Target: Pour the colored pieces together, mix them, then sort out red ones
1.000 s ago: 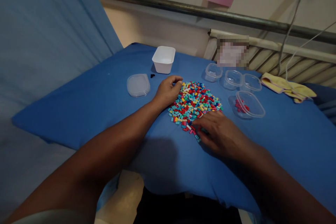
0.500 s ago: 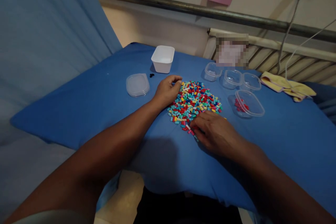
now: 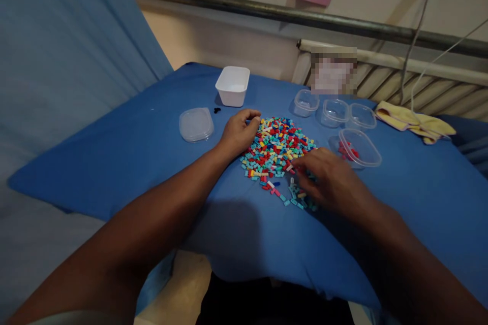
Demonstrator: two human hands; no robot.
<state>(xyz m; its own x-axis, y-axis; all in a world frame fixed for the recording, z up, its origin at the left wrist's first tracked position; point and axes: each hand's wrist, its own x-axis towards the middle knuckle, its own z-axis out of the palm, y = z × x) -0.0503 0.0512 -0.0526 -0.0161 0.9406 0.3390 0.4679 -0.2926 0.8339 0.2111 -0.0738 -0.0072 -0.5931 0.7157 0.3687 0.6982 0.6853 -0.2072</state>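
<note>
A pile of small, multicoloured toy building bricks (image 3: 272, 144) lies on the blue-covered table. My left hand (image 3: 241, 131) rests against the pile's left edge. Its fingers are loosely curled, the thumb is apart from the index finger, and no brick shows in it. Over the right front of the pile is my right hand (image 3: 324, 175), its fingers bent down and drawn together among the bricks. Whatever lies between those fingertips is hidden. Loose bricks, mostly teal (image 3: 295, 197), are spread below it. Beyond this hand stands a clear tub (image 3: 362, 148) with several red bricks (image 3: 347, 151) inside.
Three more clear tubs (image 3: 335, 111) stand behind the pile. Back left are a white box (image 3: 232, 89), a clear lid (image 3: 196, 124) and small black pieces (image 3: 217, 110). A yellow cloth (image 3: 414, 122) lies at the right, near the radiator (image 3: 381, 68).
My right hand has moved right and slightly up, uncovering teal and other bricks at the front of the pile. My left hand keeps its place. The whole view has shifted slightly.
</note>
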